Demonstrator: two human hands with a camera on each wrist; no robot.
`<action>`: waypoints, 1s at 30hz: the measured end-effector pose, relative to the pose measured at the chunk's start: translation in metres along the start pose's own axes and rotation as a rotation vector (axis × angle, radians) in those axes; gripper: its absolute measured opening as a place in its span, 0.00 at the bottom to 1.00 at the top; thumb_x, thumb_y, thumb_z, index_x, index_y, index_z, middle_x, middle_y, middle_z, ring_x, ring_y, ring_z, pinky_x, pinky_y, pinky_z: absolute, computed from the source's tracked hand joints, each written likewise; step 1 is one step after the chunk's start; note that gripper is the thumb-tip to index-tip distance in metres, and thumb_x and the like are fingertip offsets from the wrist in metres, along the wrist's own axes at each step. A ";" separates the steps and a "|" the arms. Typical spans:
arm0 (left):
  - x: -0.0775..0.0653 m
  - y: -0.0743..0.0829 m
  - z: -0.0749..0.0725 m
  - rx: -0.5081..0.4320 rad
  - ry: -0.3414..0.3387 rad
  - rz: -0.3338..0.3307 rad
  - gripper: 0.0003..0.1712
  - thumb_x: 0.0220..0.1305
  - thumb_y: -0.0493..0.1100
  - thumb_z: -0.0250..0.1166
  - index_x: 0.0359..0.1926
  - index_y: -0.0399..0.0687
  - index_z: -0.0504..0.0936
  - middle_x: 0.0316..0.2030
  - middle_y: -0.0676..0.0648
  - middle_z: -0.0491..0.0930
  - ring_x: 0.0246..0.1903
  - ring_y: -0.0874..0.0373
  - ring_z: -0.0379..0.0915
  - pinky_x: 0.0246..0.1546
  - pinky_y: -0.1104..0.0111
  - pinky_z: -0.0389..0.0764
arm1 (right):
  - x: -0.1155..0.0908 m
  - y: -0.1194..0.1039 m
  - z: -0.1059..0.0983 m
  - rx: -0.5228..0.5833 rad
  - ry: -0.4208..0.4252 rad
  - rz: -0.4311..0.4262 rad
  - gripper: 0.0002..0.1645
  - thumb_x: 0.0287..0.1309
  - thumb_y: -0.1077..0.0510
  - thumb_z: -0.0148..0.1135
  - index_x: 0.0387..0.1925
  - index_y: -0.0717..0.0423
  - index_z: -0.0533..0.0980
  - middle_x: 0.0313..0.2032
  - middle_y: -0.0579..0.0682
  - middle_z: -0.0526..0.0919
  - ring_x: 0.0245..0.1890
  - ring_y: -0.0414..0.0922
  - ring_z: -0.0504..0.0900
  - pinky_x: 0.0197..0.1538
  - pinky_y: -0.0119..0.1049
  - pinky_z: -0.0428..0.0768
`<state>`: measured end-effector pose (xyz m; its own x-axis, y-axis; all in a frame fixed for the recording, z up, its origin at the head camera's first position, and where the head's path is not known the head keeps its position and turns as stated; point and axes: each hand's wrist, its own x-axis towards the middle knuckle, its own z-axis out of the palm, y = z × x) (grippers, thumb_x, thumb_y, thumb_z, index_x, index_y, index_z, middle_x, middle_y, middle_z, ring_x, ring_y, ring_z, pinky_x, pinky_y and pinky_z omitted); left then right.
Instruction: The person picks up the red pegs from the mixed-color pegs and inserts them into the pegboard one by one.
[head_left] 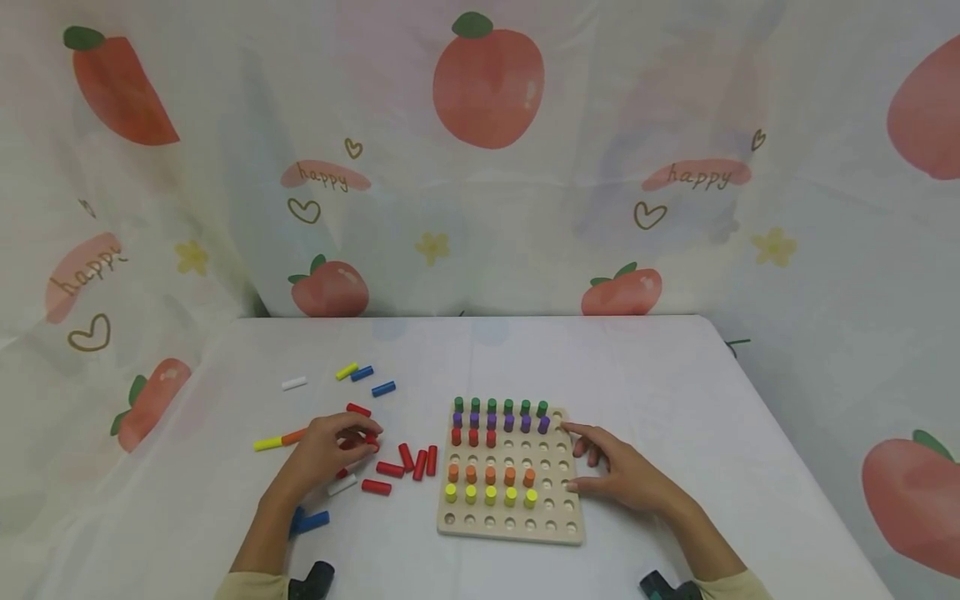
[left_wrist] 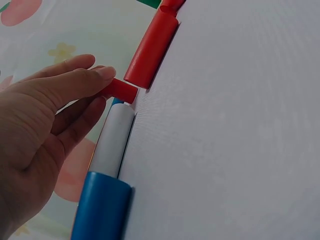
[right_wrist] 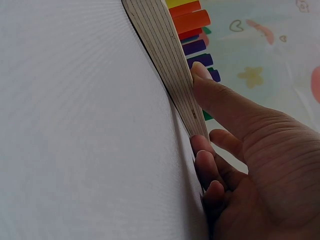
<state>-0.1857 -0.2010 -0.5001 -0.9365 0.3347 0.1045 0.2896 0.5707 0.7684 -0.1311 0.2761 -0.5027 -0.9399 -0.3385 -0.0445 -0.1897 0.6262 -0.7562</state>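
Note:
My left hand (head_left: 330, 450) pinches a red peg (left_wrist: 122, 91) between thumb and fingers, low over the table among loose pegs. In the left wrist view, a white peg (left_wrist: 112, 137) and a blue peg (left_wrist: 101, 206) lie beside that hand. The wooden pegboard (head_left: 510, 531) lies flat at the centre, with rows of green, purple, red, orange and yellow pegs upright in its holes. Three pegs stand in the red row (head_left: 473, 437). My right hand (head_left: 626, 471) rests against the board's right edge, its thumb and index finger spread along it.
Several red pegs (head_left: 390, 470) lie between my left hand and the board. Blue pegs (head_left: 311, 522) are near my left forearm. Farther back lie a yellow peg (head_left: 347, 372), blue ones and a white peg (head_left: 295, 383). Left of the hand, a yellow peg (head_left: 267, 444) touches an orange one.

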 end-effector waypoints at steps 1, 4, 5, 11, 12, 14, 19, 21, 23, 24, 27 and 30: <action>0.000 0.000 0.000 0.000 0.000 0.000 0.18 0.60 0.35 0.77 0.51 0.54 0.88 0.42 0.58 0.84 0.42 0.60 0.82 0.46 0.69 0.84 | 0.000 0.000 0.000 -0.001 0.001 0.001 0.50 0.54 0.44 0.79 0.74 0.51 0.67 0.45 0.46 0.73 0.42 0.45 0.72 0.40 0.35 0.71; 0.001 0.001 0.000 0.003 0.000 -0.006 0.18 0.60 0.36 0.77 0.51 0.53 0.88 0.42 0.58 0.85 0.41 0.60 0.82 0.46 0.69 0.84 | 0.000 0.000 0.000 -0.003 0.005 0.005 0.50 0.54 0.44 0.80 0.74 0.51 0.68 0.45 0.46 0.73 0.42 0.45 0.72 0.40 0.35 0.71; 0.001 0.001 0.000 0.002 0.000 -0.012 0.18 0.60 0.36 0.77 0.51 0.53 0.88 0.42 0.58 0.85 0.41 0.60 0.82 0.46 0.69 0.84 | 0.000 0.000 0.000 -0.003 0.007 0.007 0.50 0.54 0.44 0.80 0.74 0.51 0.68 0.45 0.46 0.73 0.42 0.45 0.72 0.40 0.35 0.71; 0.000 -0.001 0.001 -0.005 -0.005 -0.047 0.18 0.61 0.36 0.77 0.51 0.54 0.88 0.41 0.58 0.85 0.42 0.59 0.83 0.46 0.69 0.84 | -0.001 -0.001 0.000 0.005 0.007 0.016 0.50 0.53 0.44 0.80 0.73 0.50 0.68 0.45 0.46 0.73 0.42 0.45 0.72 0.40 0.35 0.71; 0.000 -0.001 0.002 -0.005 -0.006 -0.055 0.18 0.61 0.37 0.77 0.51 0.54 0.88 0.41 0.58 0.85 0.42 0.59 0.83 0.46 0.68 0.84 | -0.001 -0.001 0.000 0.006 0.006 0.013 0.50 0.53 0.44 0.80 0.73 0.50 0.68 0.45 0.46 0.73 0.42 0.45 0.72 0.39 0.35 0.71; 0.000 -0.002 0.002 0.000 -0.004 -0.072 0.18 0.61 0.37 0.77 0.52 0.54 0.88 0.41 0.58 0.85 0.43 0.59 0.84 0.47 0.68 0.84 | 0.000 0.000 0.000 0.008 0.004 0.005 0.50 0.54 0.44 0.80 0.73 0.51 0.68 0.45 0.46 0.74 0.42 0.45 0.72 0.39 0.35 0.71; -0.001 -0.001 0.002 0.012 0.003 -0.104 0.18 0.60 0.37 0.77 0.52 0.54 0.89 0.41 0.58 0.85 0.43 0.58 0.84 0.47 0.67 0.84 | -0.001 0.000 0.000 0.008 0.003 -0.006 0.50 0.54 0.44 0.79 0.73 0.51 0.68 0.45 0.47 0.74 0.42 0.45 0.72 0.39 0.35 0.71; -0.002 0.000 0.001 0.012 0.007 -0.111 0.18 0.60 0.36 0.77 0.51 0.53 0.89 0.40 0.57 0.86 0.42 0.58 0.84 0.47 0.66 0.84 | -0.001 0.000 0.000 0.006 0.003 -0.006 0.50 0.54 0.44 0.79 0.73 0.51 0.68 0.45 0.46 0.73 0.42 0.45 0.72 0.39 0.35 0.71; -0.002 0.001 0.001 0.015 0.011 -0.116 0.18 0.59 0.35 0.78 0.50 0.52 0.89 0.39 0.57 0.86 0.41 0.58 0.84 0.46 0.66 0.85 | -0.001 0.000 0.000 0.002 0.004 -0.006 0.50 0.54 0.44 0.79 0.73 0.51 0.68 0.45 0.46 0.73 0.42 0.45 0.72 0.40 0.35 0.71; -0.002 0.001 0.001 0.017 0.012 -0.120 0.18 0.59 0.35 0.78 0.50 0.52 0.89 0.38 0.57 0.86 0.40 0.58 0.84 0.46 0.66 0.85 | -0.001 0.000 0.000 0.002 0.003 -0.007 0.49 0.54 0.44 0.79 0.74 0.51 0.67 0.45 0.46 0.73 0.42 0.45 0.72 0.40 0.35 0.71; -0.002 0.002 0.000 0.023 0.007 -0.127 0.17 0.59 0.35 0.77 0.49 0.53 0.90 0.38 0.58 0.85 0.39 0.59 0.84 0.45 0.67 0.85 | -0.001 0.000 0.000 0.002 0.004 -0.009 0.50 0.54 0.44 0.79 0.74 0.51 0.67 0.45 0.46 0.73 0.42 0.45 0.72 0.40 0.35 0.71; -0.002 0.003 0.000 0.025 -0.004 -0.134 0.16 0.59 0.35 0.77 0.48 0.54 0.90 0.37 0.58 0.85 0.39 0.59 0.83 0.46 0.67 0.84 | -0.001 0.000 0.000 0.000 0.005 -0.009 0.50 0.54 0.44 0.79 0.74 0.52 0.67 0.45 0.46 0.73 0.42 0.45 0.72 0.40 0.35 0.71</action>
<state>-0.1834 -0.2001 -0.4978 -0.9664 0.2571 -0.0007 0.1669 0.6291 0.7592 -0.1301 0.2759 -0.5027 -0.9396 -0.3405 -0.0350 -0.1977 0.6234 -0.7565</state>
